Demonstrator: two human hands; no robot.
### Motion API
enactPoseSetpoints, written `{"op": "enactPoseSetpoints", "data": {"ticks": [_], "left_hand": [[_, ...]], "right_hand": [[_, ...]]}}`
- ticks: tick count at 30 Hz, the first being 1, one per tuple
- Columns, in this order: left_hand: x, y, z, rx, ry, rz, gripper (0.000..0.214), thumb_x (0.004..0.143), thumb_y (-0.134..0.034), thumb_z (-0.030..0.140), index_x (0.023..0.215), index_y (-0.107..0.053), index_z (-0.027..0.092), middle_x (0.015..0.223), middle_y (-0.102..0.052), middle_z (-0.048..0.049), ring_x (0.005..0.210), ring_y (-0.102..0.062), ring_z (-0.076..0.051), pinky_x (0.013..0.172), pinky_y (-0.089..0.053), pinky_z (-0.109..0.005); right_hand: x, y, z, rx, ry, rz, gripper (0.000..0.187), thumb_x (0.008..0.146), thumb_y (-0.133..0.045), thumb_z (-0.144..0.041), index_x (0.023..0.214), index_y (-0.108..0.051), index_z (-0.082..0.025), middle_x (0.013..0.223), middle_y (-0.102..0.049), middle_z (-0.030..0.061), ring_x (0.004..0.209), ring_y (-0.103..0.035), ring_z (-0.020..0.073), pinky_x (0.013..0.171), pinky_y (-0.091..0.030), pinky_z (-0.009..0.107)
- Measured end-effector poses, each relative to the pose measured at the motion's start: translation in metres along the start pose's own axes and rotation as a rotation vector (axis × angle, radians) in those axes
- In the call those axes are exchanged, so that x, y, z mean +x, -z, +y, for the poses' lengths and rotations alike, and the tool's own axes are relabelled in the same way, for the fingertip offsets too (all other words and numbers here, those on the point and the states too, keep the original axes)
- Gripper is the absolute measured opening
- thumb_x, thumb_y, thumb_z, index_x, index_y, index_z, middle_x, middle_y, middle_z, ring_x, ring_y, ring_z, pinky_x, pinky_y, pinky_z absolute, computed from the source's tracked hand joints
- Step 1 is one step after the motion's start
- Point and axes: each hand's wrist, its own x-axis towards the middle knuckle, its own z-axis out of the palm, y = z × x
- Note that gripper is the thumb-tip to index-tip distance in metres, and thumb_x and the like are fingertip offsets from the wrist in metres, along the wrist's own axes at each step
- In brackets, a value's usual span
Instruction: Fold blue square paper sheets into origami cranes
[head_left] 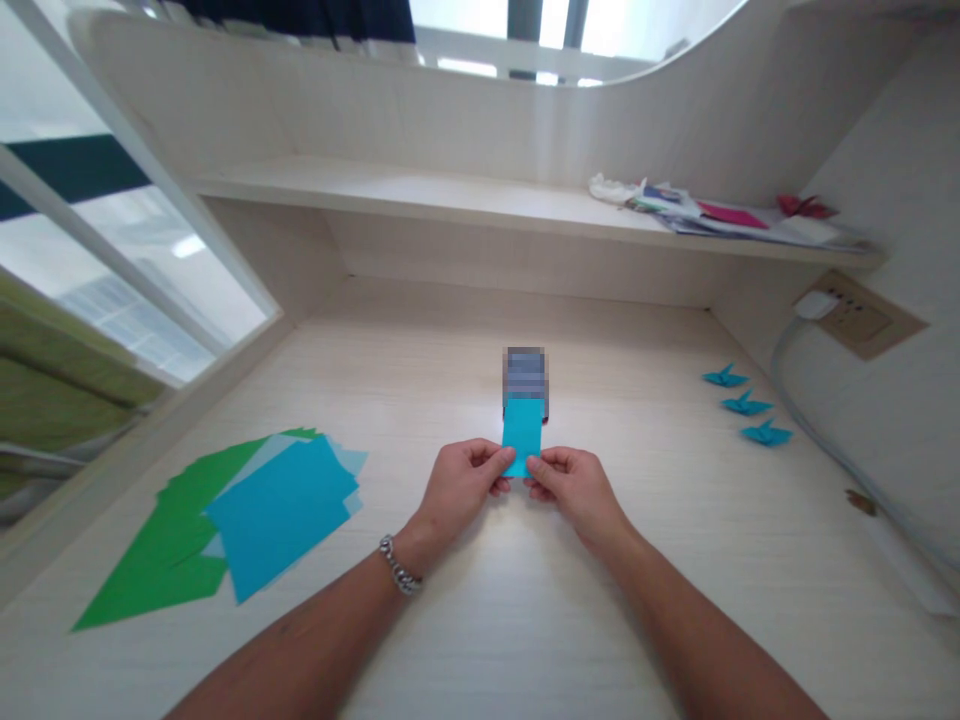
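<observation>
A folded strip of blue paper (523, 430) lies lengthwise over the middle of the desk. My left hand (459, 485) pinches its near left corner, and my right hand (571, 485) pinches its near right corner. Both hands are closed on the paper, thumbs on top. A bracelet sits on my left wrist. Just beyond the paper's far end is a small blurred object (525, 375), partly covered by the paper.
A loose pile of blue and green paper sheets (247, 510) lies at the left. Three small blue folded cranes (744, 404) stand in a row at the right. A shelf (450, 195) above holds papers and a red crane. A wall socket with a cable (814, 305) is at the right.
</observation>
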Motion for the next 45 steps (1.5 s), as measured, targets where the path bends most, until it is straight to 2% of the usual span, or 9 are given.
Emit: {"op": "enactPoseSetpoints", "data": {"ticks": [5,8,13,18,23,29,34,38,45], "left_hand": [[0.0,0.0,0.003,-0.022,0.02,-0.004,0.029,0.075,-0.064,0.041,0.068,-0.067,0.013,0.052,-0.062,-0.0022,0.048,-0.055,-0.012,0.049,-0.042,-0.022],[-0.001,0.0,0.003,-0.036,0.023,-0.012,0.028,0.075,-0.065,0.039,0.067,-0.066,0.013,0.051,-0.061,-0.0018,0.048,-0.055,-0.012,0.048,-0.042,-0.022],[-0.001,-0.001,0.0,-0.042,0.029,-0.054,0.028,0.076,-0.064,0.039,0.066,-0.064,0.012,0.051,-0.061,-0.0022,0.048,-0.054,-0.012,0.049,-0.042,-0.022],[-0.003,-0.003,0.001,-0.094,0.079,-0.127,0.029,0.075,-0.065,0.039,0.067,-0.064,0.011,0.053,-0.062,-0.0036,0.048,-0.055,-0.013,0.049,-0.044,-0.024],[-0.002,-0.003,0.0,-0.181,0.1,-0.184,0.027,0.073,-0.067,0.038,0.072,-0.066,0.012,0.061,-0.066,-0.0048,0.054,-0.058,-0.013,0.054,-0.046,-0.025],[-0.001,-0.002,-0.001,-0.245,0.082,-0.14,0.026,0.072,-0.068,0.038,0.07,-0.066,0.012,0.066,-0.066,-0.0032,0.058,-0.058,-0.013,0.058,-0.047,-0.026],[-0.002,-0.004,-0.002,-0.267,0.107,-0.185,0.022,0.07,-0.071,0.033,0.069,-0.066,0.012,0.065,-0.066,-0.0034,0.058,-0.059,-0.014,0.059,-0.048,-0.026],[-0.002,-0.004,0.0,-0.316,0.119,-0.183,0.022,0.071,-0.07,0.033,0.077,-0.067,0.012,0.073,-0.068,-0.0053,0.064,-0.061,-0.015,0.063,-0.05,-0.028],[0.0,-0.004,-0.002,-0.2,0.113,-0.185,0.025,0.071,-0.068,0.036,0.065,-0.062,0.013,0.063,-0.064,-0.0043,0.057,-0.058,-0.014,0.057,-0.049,-0.027]], "right_hand": [[-0.001,0.002,-0.003,-0.047,0.02,-0.054,0.036,0.063,-0.075,-0.044,0.077,-0.067,-0.012,0.06,-0.066,0.0037,0.044,-0.051,0.0093,0.044,-0.039,0.022],[0.0,0.003,-0.005,-0.022,0.005,-0.056,0.038,0.064,-0.073,-0.045,0.083,-0.066,-0.013,0.063,-0.066,0.0035,0.048,-0.055,0.0114,0.048,-0.043,0.023],[0.003,0.006,-0.004,-0.035,0.053,0.01,0.033,0.068,-0.069,-0.046,0.067,-0.061,-0.014,0.049,-0.059,-0.0003,0.043,-0.051,0.011,0.045,-0.039,0.023],[0.005,0.008,-0.003,0.05,0.065,0.032,0.031,0.067,-0.071,-0.045,0.069,-0.061,-0.016,0.06,-0.062,-0.0001,0.052,-0.055,0.0128,0.05,-0.044,0.025],[0.004,0.009,-0.004,0.069,0.073,0.029,0.03,0.063,-0.074,-0.042,0.064,-0.06,-0.016,0.057,-0.061,-0.001,0.05,-0.053,0.012,0.05,-0.043,0.025],[0.003,0.007,-0.004,0.07,0.005,-0.049,0.033,0.062,-0.075,-0.045,0.069,-0.062,-0.015,0.062,-0.064,0.0009,0.052,-0.056,0.0136,0.052,-0.046,0.027],[0.002,0.009,-0.009,0.071,0.059,0.02,0.035,0.06,-0.074,-0.047,0.066,-0.06,-0.016,0.057,-0.06,-0.0007,0.05,-0.054,0.0124,0.051,-0.046,0.026],[0.003,0.009,-0.008,0.01,0.064,-0.029,0.034,0.062,-0.073,-0.046,0.066,-0.06,-0.015,0.056,-0.059,-0.0011,0.05,-0.053,0.0116,0.05,-0.044,0.025],[0.007,0.012,0.0,-0.083,0.138,0.012,0.031,0.068,-0.069,-0.046,0.07,-0.062,-0.016,0.057,-0.059,-0.0017,0.05,-0.05,0.0118,0.047,-0.039,0.024]]}}
